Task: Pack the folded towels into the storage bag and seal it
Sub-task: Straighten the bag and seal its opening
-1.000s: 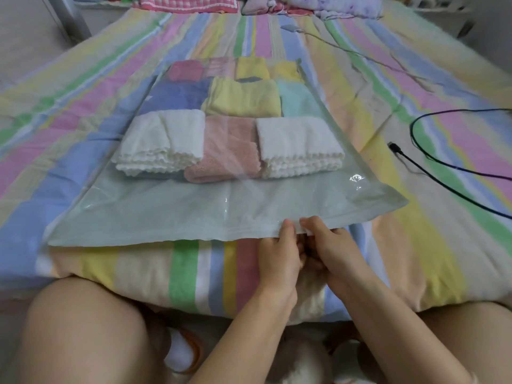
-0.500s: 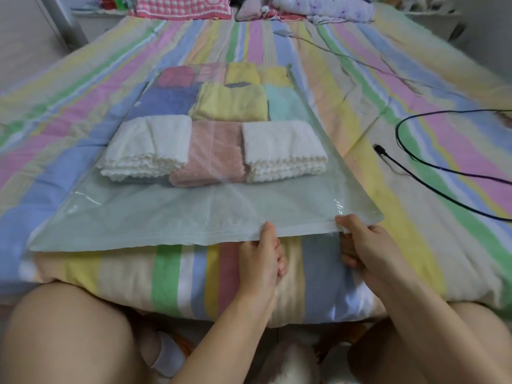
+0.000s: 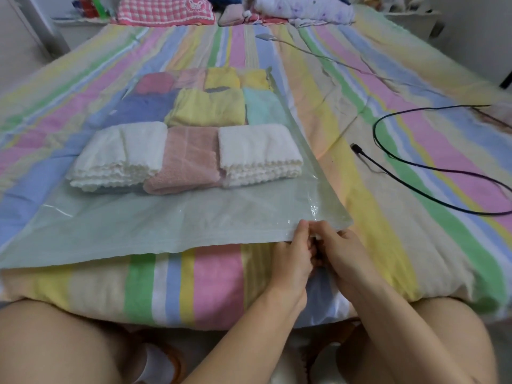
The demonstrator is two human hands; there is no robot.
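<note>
Bed (image 3: 388,189): covered by a sheet in pastel stripes; everything lies on it, and the person's knees show at its near edge.
Bag (image 3: 166,223): clear plastic, flat on the bed, its near mouth edge hanging slightly past the mattress edge.
Towels (image 3: 191,156): folded and inside the bag in three rows. The near row is white, pink, white; behind it are purple, yellow and mint, then red, pink and yellow at the far end.
Pillow (image 3: 163,9): red check, at the head of the bed.
Cable (image 3: 356,147): black, looped on the sheet right of the bag and apart from it.
Left hand (image 3: 293,256): pinches the bag's near edge close to its right corner, thumb on top.
Right hand (image 3: 340,250): pinches the same edge, touching the left hand.
</note>
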